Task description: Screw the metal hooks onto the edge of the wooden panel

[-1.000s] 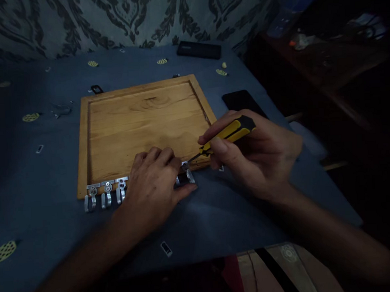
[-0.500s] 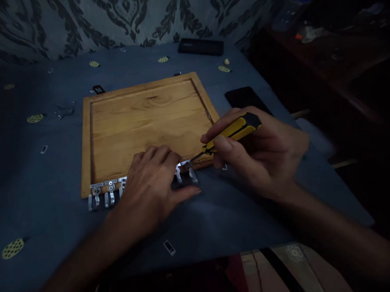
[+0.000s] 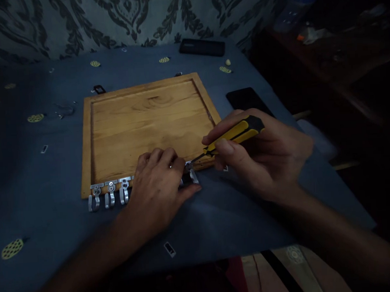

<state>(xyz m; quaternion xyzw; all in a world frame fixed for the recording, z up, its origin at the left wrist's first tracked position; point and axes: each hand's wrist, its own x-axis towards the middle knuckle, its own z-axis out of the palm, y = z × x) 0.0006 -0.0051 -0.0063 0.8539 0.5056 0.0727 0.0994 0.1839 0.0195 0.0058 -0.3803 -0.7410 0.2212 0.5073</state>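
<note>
A wooden board with a raised rim lies on a blue cloth. Metal hooks hang along its near edge. My left hand rests palm down on that edge, fingers curled over a hook near the right corner, holding it in place. My right hand grips a yellow and black screwdriver. Its tip touches the top of that hook, just right of my left fingers.
Two dark phones lie on the cloth, one right of the board and one at the back. Small yellow dotted discs and little metal bits are scattered about. The table's right edge drops into a dark area.
My left hand has shifted slightly right and its fingers have curled closer over the hook. The screwdriver stays at the same hook.
</note>
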